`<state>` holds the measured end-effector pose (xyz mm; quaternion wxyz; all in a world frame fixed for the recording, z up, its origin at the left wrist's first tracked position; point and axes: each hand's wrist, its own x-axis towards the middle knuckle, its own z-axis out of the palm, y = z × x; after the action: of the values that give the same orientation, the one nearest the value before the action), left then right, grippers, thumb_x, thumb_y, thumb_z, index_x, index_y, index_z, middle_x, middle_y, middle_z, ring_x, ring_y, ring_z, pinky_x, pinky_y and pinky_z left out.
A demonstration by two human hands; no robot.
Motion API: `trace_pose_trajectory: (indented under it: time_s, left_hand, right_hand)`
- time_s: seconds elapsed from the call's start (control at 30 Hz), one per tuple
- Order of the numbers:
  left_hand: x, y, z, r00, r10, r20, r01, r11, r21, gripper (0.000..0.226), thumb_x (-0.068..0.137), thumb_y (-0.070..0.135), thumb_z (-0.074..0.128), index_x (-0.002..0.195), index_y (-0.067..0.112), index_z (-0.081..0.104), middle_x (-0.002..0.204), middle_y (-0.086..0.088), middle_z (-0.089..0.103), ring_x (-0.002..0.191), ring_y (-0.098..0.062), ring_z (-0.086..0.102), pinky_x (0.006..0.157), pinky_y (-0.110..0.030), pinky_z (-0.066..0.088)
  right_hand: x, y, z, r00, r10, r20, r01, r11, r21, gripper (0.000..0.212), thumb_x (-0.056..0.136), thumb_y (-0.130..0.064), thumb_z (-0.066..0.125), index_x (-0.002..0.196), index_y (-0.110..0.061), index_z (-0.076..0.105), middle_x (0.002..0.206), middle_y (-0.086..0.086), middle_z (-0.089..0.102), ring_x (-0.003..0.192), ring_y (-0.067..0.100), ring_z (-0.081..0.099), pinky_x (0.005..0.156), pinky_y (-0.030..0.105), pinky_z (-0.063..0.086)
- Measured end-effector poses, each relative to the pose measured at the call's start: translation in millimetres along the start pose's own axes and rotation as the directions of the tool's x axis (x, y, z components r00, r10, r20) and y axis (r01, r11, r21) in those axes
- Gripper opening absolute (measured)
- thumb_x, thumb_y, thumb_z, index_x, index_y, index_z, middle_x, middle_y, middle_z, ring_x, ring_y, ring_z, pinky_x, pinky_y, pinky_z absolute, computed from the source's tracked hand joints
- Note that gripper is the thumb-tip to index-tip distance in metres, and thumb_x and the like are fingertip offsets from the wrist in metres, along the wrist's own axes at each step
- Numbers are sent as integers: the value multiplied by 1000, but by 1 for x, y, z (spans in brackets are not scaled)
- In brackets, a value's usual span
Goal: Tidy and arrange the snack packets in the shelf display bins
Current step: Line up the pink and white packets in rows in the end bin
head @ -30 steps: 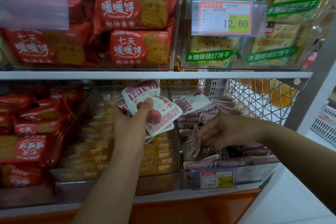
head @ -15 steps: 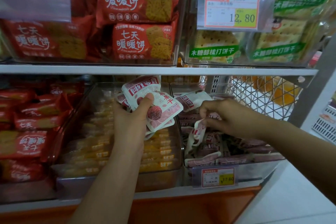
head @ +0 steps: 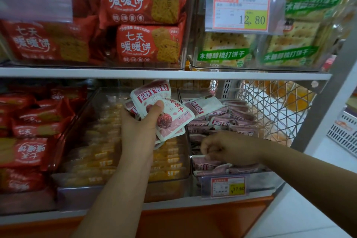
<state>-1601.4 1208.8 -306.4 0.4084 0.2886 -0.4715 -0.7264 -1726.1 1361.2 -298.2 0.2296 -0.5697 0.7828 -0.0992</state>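
Your left hand [head: 139,131] grips a fan of pink packets [head: 152,94]; at its 3 o'clock your right hand [head: 228,149] curls inside the clear bin [head: 264,181]; what it grips, I cannot tell.

White metal shelf [head: 173,73] with orange base panel [head: 202,218] stands on pale floor [head: 293,216].

White-and-yellow paper price tag [head: 240,13] above right hand [head: 229,149]; silver wire mesh basket [head: 270,110] behind it; orange base panel [head: 202,224] below.
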Motion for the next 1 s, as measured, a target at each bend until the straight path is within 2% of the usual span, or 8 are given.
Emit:
trace_pose_trajectory:
  time_s: [0.13, 0.27, 0.33, 0.43, 0.53, 0.73, 0.9, 1.0]
  left_hand:
    - [0, 0, 1, 1000, 1, 1, -1, 1000, 3, 46, 76, 24, 76, 117, 22, 55, 102, 6, 69, 84, -12, 70, 62, -34, 58]
    - [-1, 0, 3, 1000, 4, 1, -4, 1000, 18, 46, 77, 25, 76, 117, 25, 54, 101, 10, 67, 85, -12, 69, 57, -29, 57]
    - [-2, -1, 4, 1000, 5, 5, -5, 1000, 27, 47, 77, 26, 75, 119, 25, 53, 103, 9, 67, 87, -13, 69, 57, -30, 58]
    - [-2, -1, 6, 1000, 9, 3, -9, 999, 32, 48, 77, 24, 75, 120, 24, 53, 104, 9, 67, 89, -14, 68, 59, -30, 59]
    - [-2, -1, 7, 1000, 12, -7, -11, 999, 47, 47, 78, 26, 74, 120, 24, 54, 102, 10, 66, 85, -12, 68, 54, -27, 57]
    - [1, 1, 8, 1000, 17, -4, -17, 1000, 27, 46, 77, 24, 74, 119, 24, 55, 100, 11, 67, 87, -12, 68, 60, -30, 58]
    - [7, 3, 3, 1000, 18, -4, -18, 1000, 23, 45, 77, 26, 75, 117, 25, 55, 101, 11, 67, 88, -13, 68, 66, -34, 59]
    - [8, 4, 2, 1000, 30, 1, -30, 999, 14, 41, 77, 25, 74, 114, 26, 56, 97, 14, 66, 84, -8, 67, 60, -26, 56]
  right_hand:
    - [-13, 2, -3, 995, 60, 77, -68, 991, 117, 19, 100, -25, 41, 90, -19, 57, 75, -43, 50, 73, -27, 44, 70, 1, 33]
    - [-26, 1, 5, 993, 93, 71, -103, 980, 168, 23, 99, -32, 41, 118, -30, 53, 113, -19, 55, 102, 5, 56, 91, 28, 45]
    - [-29, -2, 1, 994, 99, 53, -108, 974, 201, 32, 99, -32, 40, 130, -33, 45, 119, -32, 45, 108, -3, 52, 92, 14, 42]
    - [-22, 4, -17, 973, 142, -183, -104, 973, 205, 27, 97, -32, 45, 122, -34, 54, 108, -28, 51, 102, -7, 50, 79, -1, 33]
    - [5, 28, -32, 847, 173, -503, -97, 980, 174, 20, 92, -21, 58, 111, -22, 62, 108, -6, 64, 99, 11, 60, 84, 19, 45]
    - [66, 57, -37, 815, 128, -565, -282, 940, -194, 59, 81, -24, 68, 136, -21, 46, 140, 7, 46, 127, 28, 40, 103, 35, 36]
    - [82, 61, -36, 780, 88, -620, -369, 864, -342, 42, 86, -15, 58, 126, -30, 57, 128, 3, 59, 112, 26, 57, 86, 38, 50]
    - [79, 70, -41, 683, -27, -730, -396, 826, -401, 32, 90, -15, 55, 115, -32, 64, 107, 5, 69, 82, 24, 66, 64, 30, 51]
